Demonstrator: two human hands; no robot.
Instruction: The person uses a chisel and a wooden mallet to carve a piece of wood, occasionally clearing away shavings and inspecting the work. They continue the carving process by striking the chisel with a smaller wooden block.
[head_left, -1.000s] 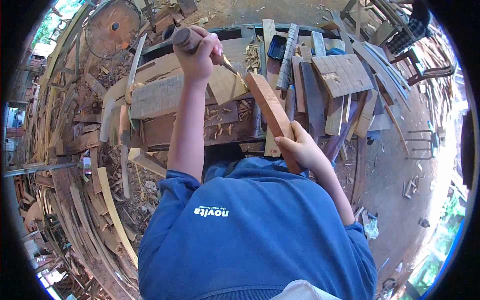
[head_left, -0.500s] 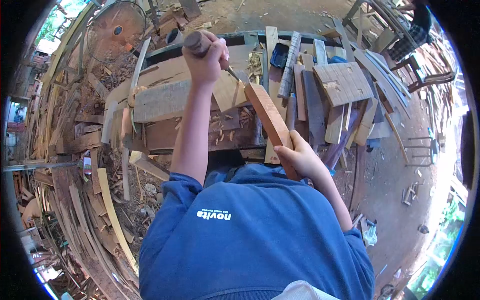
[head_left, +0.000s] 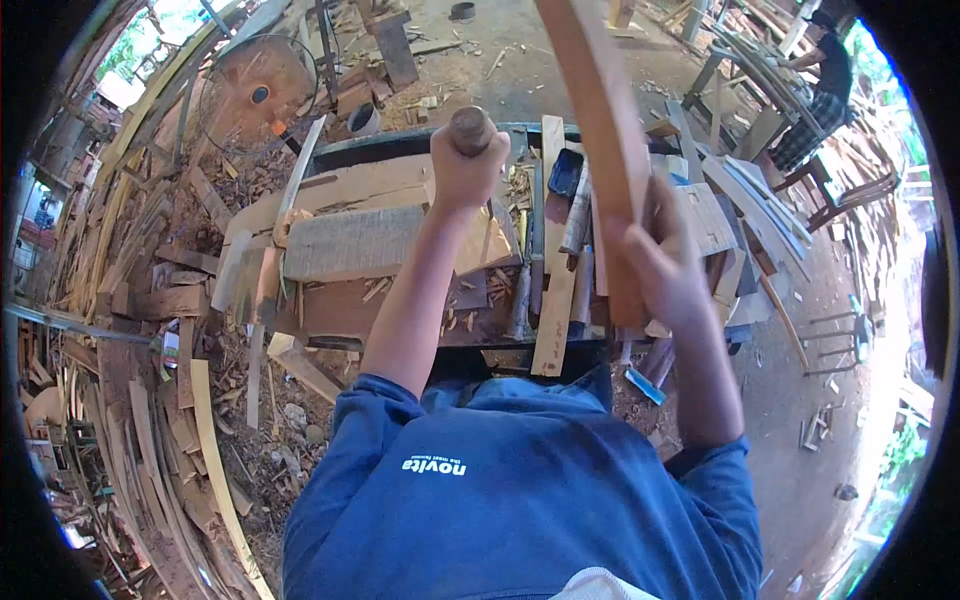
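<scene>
My left hand [head_left: 468, 178] is wrapped round the thick wooden handle [head_left: 470, 128] of a chisel, held over the workbench. Part of its thin metal blade shows below the fist, pointing down near a pale wood block [head_left: 485, 248]. My right hand [head_left: 665, 265] grips a long reddish-brown wood bar [head_left: 605, 110] by its lower part. The bar stands raised and tilted over the right of the bench, its far end running out of the top of the view. The bar and right hand are slightly blurred.
A thick grey-faced plank [head_left: 350, 245] lies on the bench among chips. A dark blue box [head_left: 565, 172] and a narrow pale board [head_left: 553, 330] are nearer the middle. A fan [head_left: 260, 95] stands far left; another person [head_left: 830, 75] is at the far right.
My right hand has lifted the wood bar up and forward, away from the chisel tip that was at its end. My left hand has shifted right and lower with the chisel, which now points down.
</scene>
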